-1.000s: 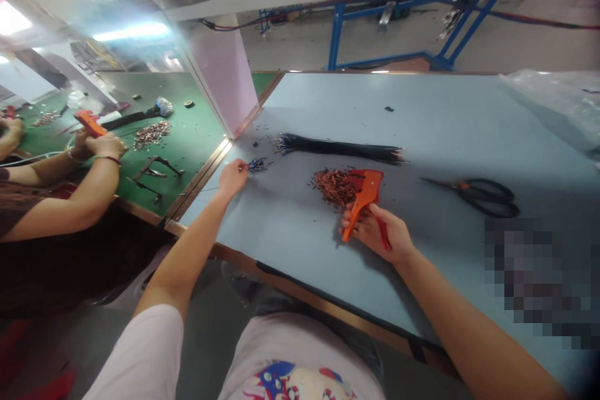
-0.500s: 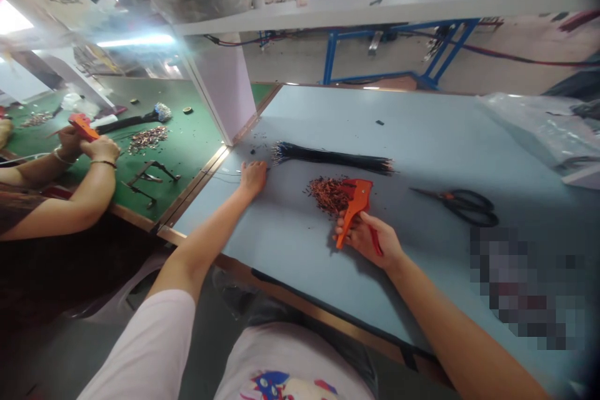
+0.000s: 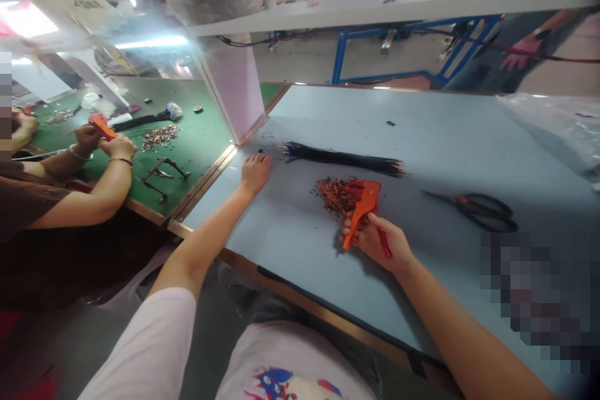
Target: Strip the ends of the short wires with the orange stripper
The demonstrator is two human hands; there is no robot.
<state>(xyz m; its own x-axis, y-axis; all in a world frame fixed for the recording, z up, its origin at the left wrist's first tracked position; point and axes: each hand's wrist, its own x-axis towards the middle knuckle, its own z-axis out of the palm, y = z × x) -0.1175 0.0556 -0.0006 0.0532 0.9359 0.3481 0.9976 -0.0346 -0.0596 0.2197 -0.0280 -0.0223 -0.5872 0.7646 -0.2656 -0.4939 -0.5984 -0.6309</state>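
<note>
My right hand (image 3: 382, 240) is closed around an orange-and-red wire stripper (image 3: 363, 209), its head beside a heap of copper-coloured and dark wire scraps (image 3: 335, 195). No wire can be made out in its jaws. Farther left, my left hand (image 3: 255, 173) rests low over the blue-grey tabletop, fingers bent down and close together. Whatever lies under those fingertips is hidden. Just right of that hand lies a bundle of black wires (image 3: 344, 158), with pale tips at its left end and coppery ends at its right.
Black-handled scissors (image 3: 482, 207) lie to the right, near a blurred-out patch. Clear plastic (image 3: 557, 128) sits at the far right. On the green table (image 3: 206, 131) at left, a co-worker's hands (image 3: 117, 147) hold another orange tool. A shelf (image 3: 375, 9) crosses overhead.
The view has shifted slightly, moving the scene rightward. Thin wires seen left of my left hand no longer show. A person's hand has appeared at the back right.
</note>
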